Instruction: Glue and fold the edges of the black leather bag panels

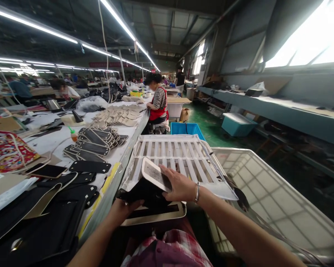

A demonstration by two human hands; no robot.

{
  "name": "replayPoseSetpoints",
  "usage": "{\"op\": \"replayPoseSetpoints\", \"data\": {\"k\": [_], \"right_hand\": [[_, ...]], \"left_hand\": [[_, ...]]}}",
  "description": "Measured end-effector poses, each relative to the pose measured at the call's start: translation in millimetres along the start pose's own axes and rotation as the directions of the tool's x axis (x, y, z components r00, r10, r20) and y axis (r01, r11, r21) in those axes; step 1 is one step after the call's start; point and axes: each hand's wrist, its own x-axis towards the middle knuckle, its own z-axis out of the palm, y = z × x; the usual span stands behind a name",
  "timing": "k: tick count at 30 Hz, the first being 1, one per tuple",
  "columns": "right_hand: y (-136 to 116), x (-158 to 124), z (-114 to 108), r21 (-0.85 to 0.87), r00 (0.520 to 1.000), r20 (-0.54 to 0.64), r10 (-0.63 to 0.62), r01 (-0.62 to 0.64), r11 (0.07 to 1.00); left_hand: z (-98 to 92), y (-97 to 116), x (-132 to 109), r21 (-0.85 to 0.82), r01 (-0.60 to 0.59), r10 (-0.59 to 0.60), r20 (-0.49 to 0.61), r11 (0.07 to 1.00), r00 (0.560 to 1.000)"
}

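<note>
Above my lap, both hands are on a black bag piece with a pale, round-cornered end panel. My right hand, wearing a bracelet, grips that panel from the right, with fingers over its face and thumb below. At the lower left, my left hand is closed on the black material, its thumb along the near side. Just under them lies another black piece with a beige rim, partly hidden. A white slatted rack stands directly beyond my hands.
At left, the worktable carries stacked dark straps, beige pieces, a phone and black bag parts. A large white crate stands right; a blue bin lies beyond the rack. A co-worker sits ahead.
</note>
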Motion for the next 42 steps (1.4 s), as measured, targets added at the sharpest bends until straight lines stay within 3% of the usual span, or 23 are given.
{"op": "replayPoseSetpoints", "data": {"k": [5,8,13,18,22,26,30,35,39,42], "right_hand": [[1.3,-5.1,7.2,-0.196,0.999,0.048,-0.009,0.019,0.980],[1.0,-7.3,24.5,-0.307,0.997,0.066,-0.042,0.061,0.950],[-13.6,-3.0,58.8,-0.448,0.972,0.157,-0.173,0.226,0.865],[-15.2,-1.8,60.9,-0.572,0.984,0.139,-0.111,0.171,0.802],[-10.9,-6.3,58.7,-0.627,0.993,0.104,-0.050,0.105,0.772],[-19.9,-4.6,82.6,-0.650,0.984,0.132,-0.122,0.179,0.738],[-21.0,-0.3,102.0,-0.627,0.967,0.202,-0.156,0.250,0.738],[-10.8,-0.7,100.1,-0.573,0.940,0.270,-0.208,0.330,0.750],[-11.3,-7.1,97.9,-0.564,0.933,0.306,-0.189,0.337,0.754],[-13.9,-12.2,98.6,-0.561,0.931,0.328,-0.164,0.331,0.759]], "left_hand": [[-14.7,-11.6,-10.4,-0.106,0.152,-0.140,0.116,0.983,0.983],[-32.8,-14.5,-18.9,-0.201,0.165,-0.170,-0.010,0.966,0.985],[-52.5,-22.9,-33.5,-0.262,0.196,-0.258,-0.227,0.945,0.939],[-46.9,-42.0,-38.4,-0.221,0.209,-0.263,-0.256,0.953,0.930],[-38.7,-50.1,-40.3,-0.052,0.198,-0.204,-0.277,0.979,0.939],[-35.0,-50.4,-42.9,0.028,0.164,-0.149,-0.292,0.986,0.945],[-36.8,-52.0,-43.8,0.004,0.184,-0.169,-0.373,0.983,0.912],[-35.1,-66.4,-40.5,-0.015,0.217,-0.213,-0.271,0.976,0.939],[-30.6,-76.8,-38.7,0.038,0.230,-0.222,-0.150,0.972,0.963],[-30.1,-76.7,-38.5,0.077,0.238,-0.227,-0.125,0.968,0.966]]}}
